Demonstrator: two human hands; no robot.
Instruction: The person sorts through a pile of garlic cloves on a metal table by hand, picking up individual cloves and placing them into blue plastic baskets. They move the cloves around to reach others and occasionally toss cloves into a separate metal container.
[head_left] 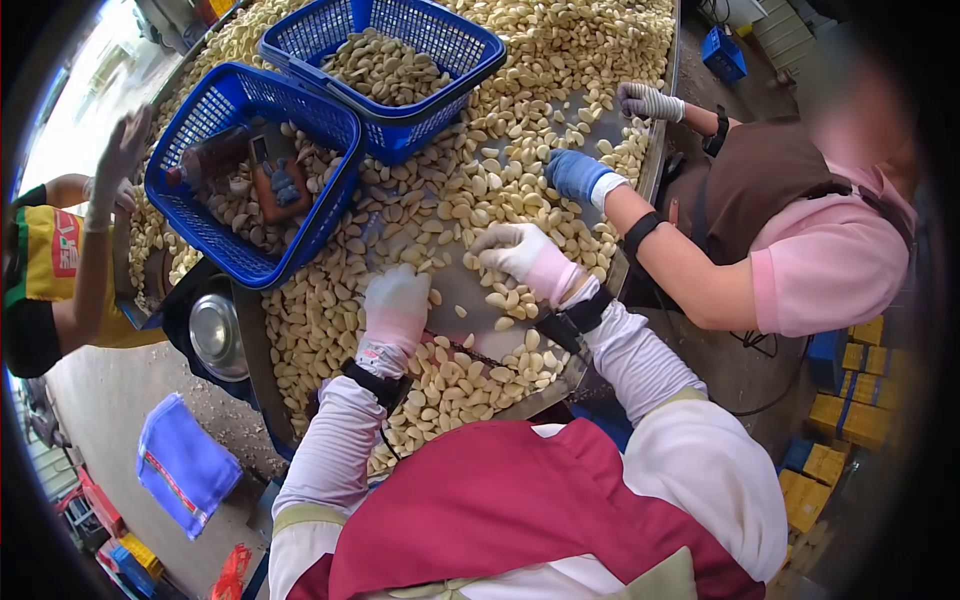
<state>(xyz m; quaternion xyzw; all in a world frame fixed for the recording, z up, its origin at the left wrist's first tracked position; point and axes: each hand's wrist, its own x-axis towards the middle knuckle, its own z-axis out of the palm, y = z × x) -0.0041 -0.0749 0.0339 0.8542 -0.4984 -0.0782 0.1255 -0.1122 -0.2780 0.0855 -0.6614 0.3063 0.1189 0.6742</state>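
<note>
Pale, flat, bean-like pieces (320,330) cover much of a metal table (465,300). My left hand (397,305), in a white and pink glove, rests on the pieces near the table's middle. Its fingertips point away from me and are too blurred to tell whether they hold anything. To its right, my right hand (527,258), gloved the same way, is closed with bent fingers over the pieces beside a bare metal patch. Whatever it may hold is hidden.
Two blue baskets (345,200) (480,62) with darker pieces stand on the table's far side. A metal bowl (217,330) sits at the left edge. A co-worker's gloved hands (580,178) are at the right; another person's hand (118,160) is raised at the left.
</note>
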